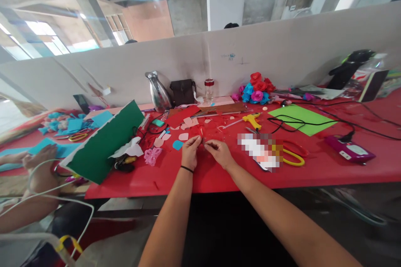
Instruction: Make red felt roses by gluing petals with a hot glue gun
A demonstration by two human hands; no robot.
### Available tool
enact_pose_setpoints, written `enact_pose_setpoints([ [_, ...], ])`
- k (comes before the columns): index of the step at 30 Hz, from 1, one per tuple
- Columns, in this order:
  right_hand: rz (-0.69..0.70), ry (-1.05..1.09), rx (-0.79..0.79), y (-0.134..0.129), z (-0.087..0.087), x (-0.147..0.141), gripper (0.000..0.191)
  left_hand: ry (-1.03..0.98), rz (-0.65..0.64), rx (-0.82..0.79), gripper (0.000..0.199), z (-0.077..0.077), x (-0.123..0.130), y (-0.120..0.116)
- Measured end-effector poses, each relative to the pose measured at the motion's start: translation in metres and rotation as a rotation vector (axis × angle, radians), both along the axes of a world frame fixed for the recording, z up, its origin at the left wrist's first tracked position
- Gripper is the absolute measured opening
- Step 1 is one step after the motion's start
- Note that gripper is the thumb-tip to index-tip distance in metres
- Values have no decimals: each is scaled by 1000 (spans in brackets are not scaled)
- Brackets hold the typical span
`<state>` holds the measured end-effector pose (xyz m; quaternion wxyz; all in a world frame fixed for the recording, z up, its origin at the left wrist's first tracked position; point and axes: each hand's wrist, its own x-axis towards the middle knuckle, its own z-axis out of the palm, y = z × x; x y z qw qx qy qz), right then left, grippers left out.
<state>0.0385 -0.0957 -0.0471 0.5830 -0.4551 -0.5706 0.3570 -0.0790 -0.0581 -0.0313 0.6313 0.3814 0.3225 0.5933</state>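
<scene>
My left hand (190, 153), with a black band at the wrist, is closed in a pinch over the red table covering (225, 175). Close beside it, my right hand (220, 152) pinches with thumb and forefinger. Something thin and small shows near the fingertips, too small to name. Left of my hands lie cut pink petal-shaped pieces (183, 136), a blue piece (177, 145) and a pink lacy item (153, 156). A yellow glue gun (252, 121) rests beyond my right hand.
A green board (103, 146) leans at left, beside a co-worker's arm (40, 183). Yellow-handled scissors (294, 157), a purple power strip (349, 150), black cables and a light green sheet (302, 119) lie right. Behind stand a steel jug (158, 91), a jar (209, 89) and paper flowers (257, 88).
</scene>
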Motion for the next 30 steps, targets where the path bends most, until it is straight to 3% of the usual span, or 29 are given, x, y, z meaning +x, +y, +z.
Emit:
enact_pose_setpoints([
  [30,36,-30,-25,-1,0,0,18,55,-28,31,27,2,-1,-3],
])
